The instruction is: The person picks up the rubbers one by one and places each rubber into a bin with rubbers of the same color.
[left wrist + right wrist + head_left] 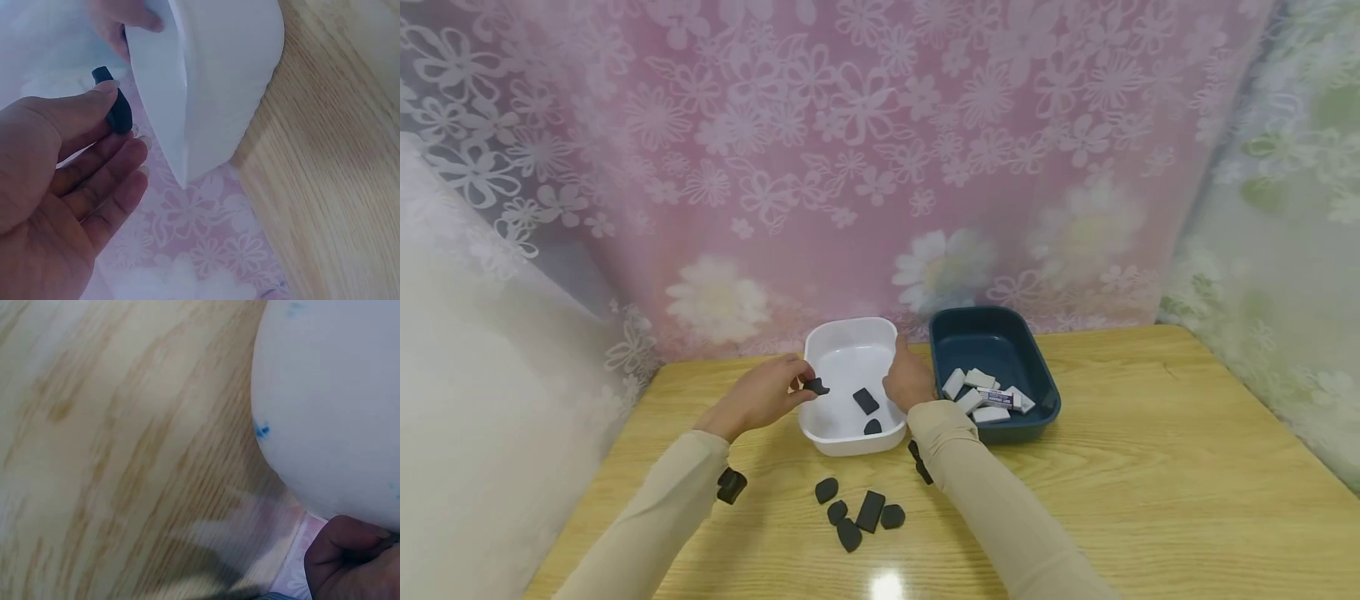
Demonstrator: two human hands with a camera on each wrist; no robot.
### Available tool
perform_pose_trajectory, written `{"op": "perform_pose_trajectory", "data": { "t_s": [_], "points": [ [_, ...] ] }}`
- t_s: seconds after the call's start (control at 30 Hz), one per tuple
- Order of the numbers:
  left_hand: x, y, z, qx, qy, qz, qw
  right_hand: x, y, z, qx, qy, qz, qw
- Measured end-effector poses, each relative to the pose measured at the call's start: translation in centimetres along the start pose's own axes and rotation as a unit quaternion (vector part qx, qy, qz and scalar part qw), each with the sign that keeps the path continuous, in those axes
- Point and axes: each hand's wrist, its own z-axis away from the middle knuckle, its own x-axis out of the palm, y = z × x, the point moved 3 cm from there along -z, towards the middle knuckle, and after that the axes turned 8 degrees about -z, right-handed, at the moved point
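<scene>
My left hand (758,395) pinches a small dark piece (816,387) between thumb and fingers at the left rim of the white basin (842,445). In the left wrist view the dark piece (116,103) looks flat with rounded edges; its kind cannot be told. My right hand (910,380) grips the basin's right rim. In the left wrist view that right hand (128,22) has its thumb over the rim. Inside the basin lie a black rectangular block (866,401) and a smaller rounded black piece (872,427).
To the right stands a dark blue basin (1047,367) holding several white blocks (970,401) and one in a printed sleeve (997,398). Several black pieces (849,534) lie on the wooden table (1150,467) in front. A flowered pink curtain (820,208) hangs behind.
</scene>
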Motion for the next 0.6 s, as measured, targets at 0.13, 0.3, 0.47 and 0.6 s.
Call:
{"op": "perform_pose_trajectory", "data": {
  "t_s": [0.13, 0.3, 0.47, 0.6],
  "points": [
    [0.8, -0.1, -1.6, 0.005, 0.0, -0.002, 1.0, 0.0, 0.2, -0.1, -0.001, 0.001, 0.005, 1.0],
    [1.7, -0.1, -2.9, 0.016, 0.003, -0.016, 0.9997, 0.1, 0.2, 0.0, -0.007, 0.002, 0.01, 0.9999],
    [2.2, -0.3, -3.6, 0.032, 0.027, -0.061, 0.9973, 0.2, 0.1, 0.3, -0.006, 0.003, 0.01, 0.9999],
    [2.3, -0.3, -4.1, 0.037, 0.036, -0.083, 0.9952, -0.1, 0.1, 0.2, -0.009, 0.009, 0.008, 0.9999]
  ]
}}
